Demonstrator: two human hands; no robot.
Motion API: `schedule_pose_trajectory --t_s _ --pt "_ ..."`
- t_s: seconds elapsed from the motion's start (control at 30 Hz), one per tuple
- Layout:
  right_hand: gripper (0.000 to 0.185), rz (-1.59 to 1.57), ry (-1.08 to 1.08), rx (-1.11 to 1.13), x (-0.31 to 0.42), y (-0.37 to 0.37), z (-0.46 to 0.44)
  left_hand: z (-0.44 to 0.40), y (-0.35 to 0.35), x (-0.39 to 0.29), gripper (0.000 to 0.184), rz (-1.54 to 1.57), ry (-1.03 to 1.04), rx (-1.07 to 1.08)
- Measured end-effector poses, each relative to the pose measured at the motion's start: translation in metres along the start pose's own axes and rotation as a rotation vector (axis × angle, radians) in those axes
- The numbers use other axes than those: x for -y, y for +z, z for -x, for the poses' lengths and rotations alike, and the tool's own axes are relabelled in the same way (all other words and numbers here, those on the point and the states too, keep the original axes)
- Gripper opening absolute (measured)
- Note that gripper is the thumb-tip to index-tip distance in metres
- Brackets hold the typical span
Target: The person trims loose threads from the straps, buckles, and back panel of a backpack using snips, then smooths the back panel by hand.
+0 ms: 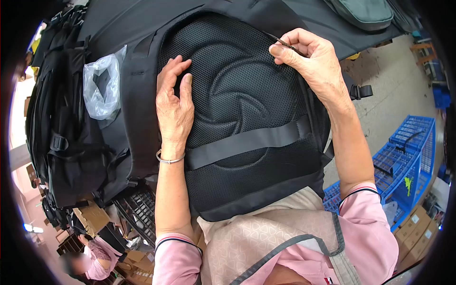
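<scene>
A black backpack (237,109) lies with its padded mesh back panel facing up, its lower end against my apron. A flat black strap (247,145) runs across the lower part of the panel. My left hand (175,102) rests on the panel's left edge, fingers apart and holding nothing. At the panel's upper right, my right hand (308,54) pinches a slim, dark, pointed tool (284,43) between thumb and fingers. The tip points up and left, close to the panel's edge seam. The exact kind of tool is too small to tell.
More black backpacks (61,118) are piled on the left, a clear plastic bag (102,88) beside them. A grey-green bag (365,14) lies at the table's far right. Blue plastic crates (403,147) and cardboard boxes (415,232) stand lower right. Another person (97,261) is at lower left.
</scene>
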State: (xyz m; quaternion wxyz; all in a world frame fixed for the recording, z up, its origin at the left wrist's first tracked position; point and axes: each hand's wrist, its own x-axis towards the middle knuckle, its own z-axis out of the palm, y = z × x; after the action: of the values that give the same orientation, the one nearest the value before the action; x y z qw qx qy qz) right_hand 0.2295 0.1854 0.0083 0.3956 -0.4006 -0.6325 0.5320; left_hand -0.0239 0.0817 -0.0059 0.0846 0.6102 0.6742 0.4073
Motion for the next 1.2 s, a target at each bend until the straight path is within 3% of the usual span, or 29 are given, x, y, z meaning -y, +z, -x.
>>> schedule_pose_trajectory --t_s 0.07,0.23,0.33,0.53,0.73,0.87,1.03,1.13,1.2 --pt "0.033 0.002 -0.001 -0.001 0.0 0.001 0.001 0.005 -0.002 0.0 0.021 0.054 0.008 0.009" --pt "0.031 -0.015 0.001 0.007 -0.005 0.002 0.002 0.01 -0.006 -0.002 0.027 -0.089 0.151 0.063" --pt "0.019 0.049 0.041 0.037 -0.001 0.001 0.002 0.01 0.0 -0.009 0.027 -0.172 0.208 0.016" --pt "0.032 0.058 -0.031 -0.016 -0.006 0.008 0.002 0.002 0.009 -0.01 0.021 -0.286 0.204 -0.038" --pt "0.034 0.034 -0.029 0.0 -0.007 0.005 0.003 0.009 -0.002 -0.003 0.02 0.043 0.101 -0.035" --pt "0.034 0.034 -0.028 0.009 -0.009 0.003 0.003 0.013 -0.007 -0.016 0.026 -0.188 0.236 0.116" --pt "0.034 0.026 -0.011 0.013 -0.004 0.005 0.005 0.013 0.002 -0.024 0.013 -0.284 0.265 0.07" --pt "0.036 0.199 0.057 0.086 0.016 0.013 0.019 0.01 0.006 -0.031 0.007 -0.272 0.232 0.084" --pt "0.043 0.325 -0.072 0.112 0.017 0.026 0.03 0.006 0.007 -0.023 0.008 -0.297 0.253 0.102"
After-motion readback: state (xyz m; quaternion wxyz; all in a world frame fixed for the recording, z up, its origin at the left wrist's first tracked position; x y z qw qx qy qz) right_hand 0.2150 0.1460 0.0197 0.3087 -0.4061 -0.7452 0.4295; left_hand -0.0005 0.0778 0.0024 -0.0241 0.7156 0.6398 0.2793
